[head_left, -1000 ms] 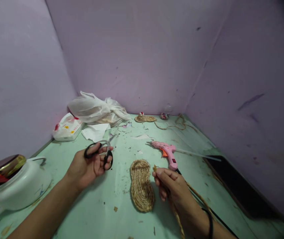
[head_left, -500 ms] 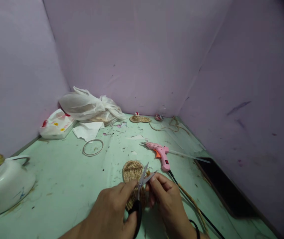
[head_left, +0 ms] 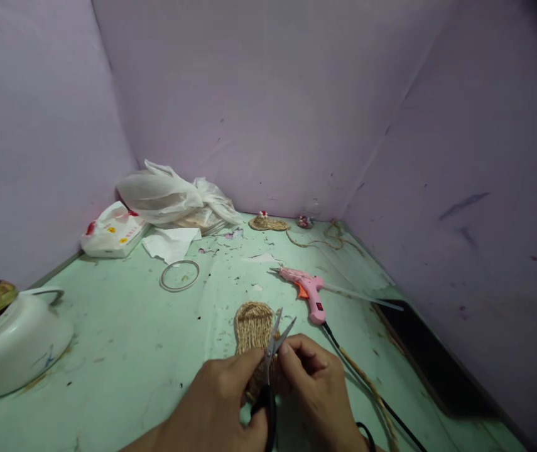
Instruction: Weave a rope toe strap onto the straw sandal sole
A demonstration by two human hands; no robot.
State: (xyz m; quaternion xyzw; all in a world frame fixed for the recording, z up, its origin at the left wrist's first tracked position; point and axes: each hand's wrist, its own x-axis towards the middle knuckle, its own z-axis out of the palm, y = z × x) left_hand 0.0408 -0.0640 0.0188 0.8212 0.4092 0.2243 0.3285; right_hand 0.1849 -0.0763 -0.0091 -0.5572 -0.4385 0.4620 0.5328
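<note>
A small sole-shaped piece of tan twine (head_left: 253, 323) lies on the table, its lower part hidden behind my hands. My left hand (head_left: 223, 395) is closed around black-handled scissors (head_left: 269, 358) at the sole's right side. The scissor blades point away from me and stand apart. Beside them, my right hand (head_left: 318, 383) pinches with thumb and fingertips close to the blades, at the sole's right edge. What it pinches is hidden by the fingers.
A pink glue gun (head_left: 303, 285) lies beyond my right hand, its black cord and a twine strand (head_left: 367, 383) running toward me. Farther right is a dark flat tablet-like slab (head_left: 433, 358). A ring (head_left: 178, 289), tissue pack (head_left: 117, 235), plastic bag (head_left: 169, 194), finished slipper (head_left: 268, 224) and white pot (head_left: 23, 351) stand around.
My right hand's fingertips have come closer to the scissors' pivot, and the brownish tuft seen between the blades no longer shows. The view has shifted slightly.
</note>
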